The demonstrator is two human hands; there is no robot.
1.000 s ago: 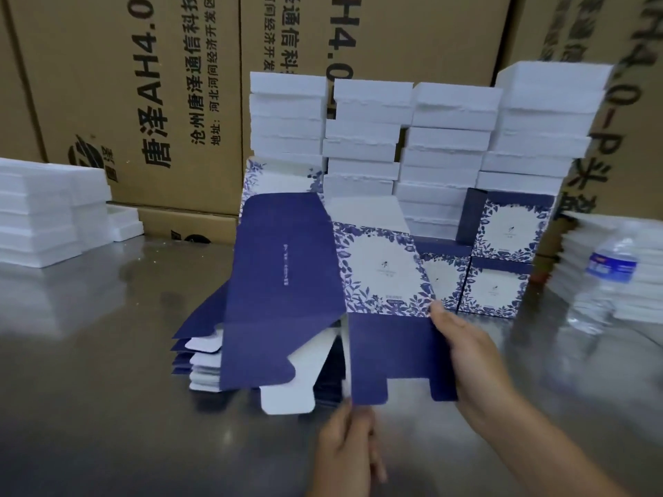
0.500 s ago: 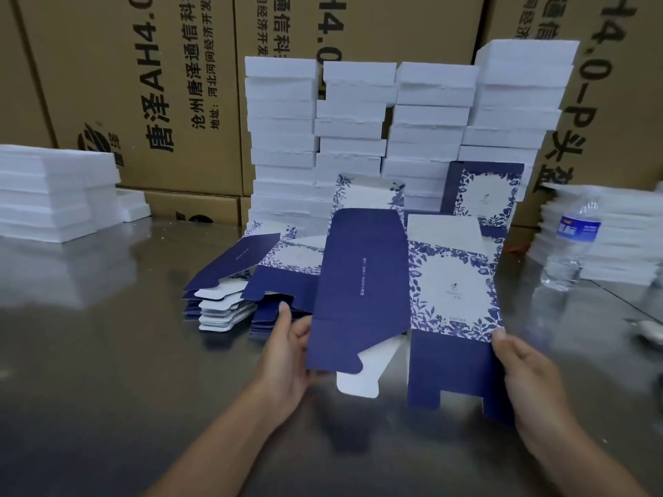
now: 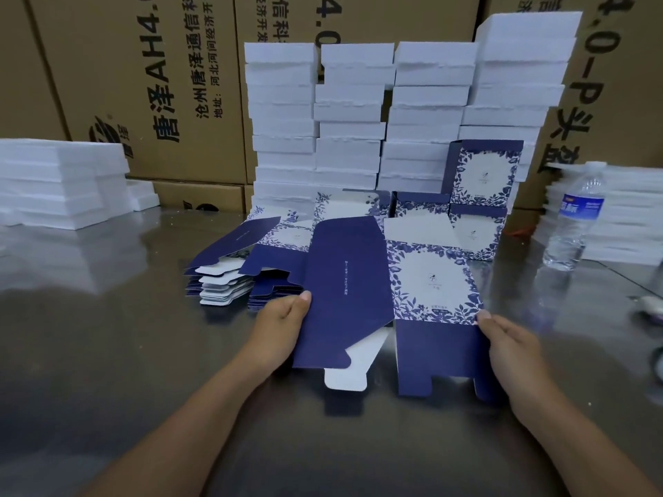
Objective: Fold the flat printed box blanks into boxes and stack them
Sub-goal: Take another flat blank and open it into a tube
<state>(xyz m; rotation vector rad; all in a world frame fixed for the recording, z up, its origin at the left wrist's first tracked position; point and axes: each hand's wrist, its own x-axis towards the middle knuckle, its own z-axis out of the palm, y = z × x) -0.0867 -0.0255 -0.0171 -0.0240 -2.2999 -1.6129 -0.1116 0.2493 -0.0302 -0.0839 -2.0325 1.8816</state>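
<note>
One unfolded box blank point(image 3: 358, 281); one pile of flat blanks point(image 3: 229, 278) on the bench point(image 3: 107, 353), too many to count; three folded boxes point(image 3: 484, 174) in view; four tall foam stacks point(image 3: 351, 113); two lower foam piles point(image 3: 53, 181); one water bottle point(image 3: 574, 224).

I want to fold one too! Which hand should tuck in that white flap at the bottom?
Probably the left hand. It grips the dark blue side of the box blank, right beside the white flap; the right hand holds the far edge.
</note>
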